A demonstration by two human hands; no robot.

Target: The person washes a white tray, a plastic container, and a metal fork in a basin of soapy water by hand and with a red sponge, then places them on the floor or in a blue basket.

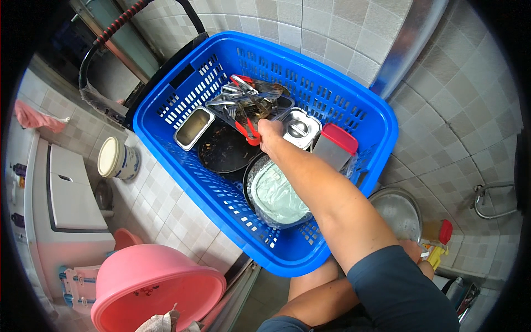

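Observation:
My right arm reaches across the big blue basket. Its right hand is closed at the red looped handles of a metal utensil, whose exact kind is unclear. Beside that hand lies a heap of metal utensils, some with red parts. Around it are a dark round pan, a lidded steel container, an open steel container, a red-lidded box and a pale green plastic-wrapped item. My left hand, passing under the right arm, is near a metal basin; its fingers are mostly hidden.
A pink basin stands at lower left, with a cloth before it. A lidded white bucket is left of the basket. The metal basin and a red-capped container lie right. A black-handled cart stands behind.

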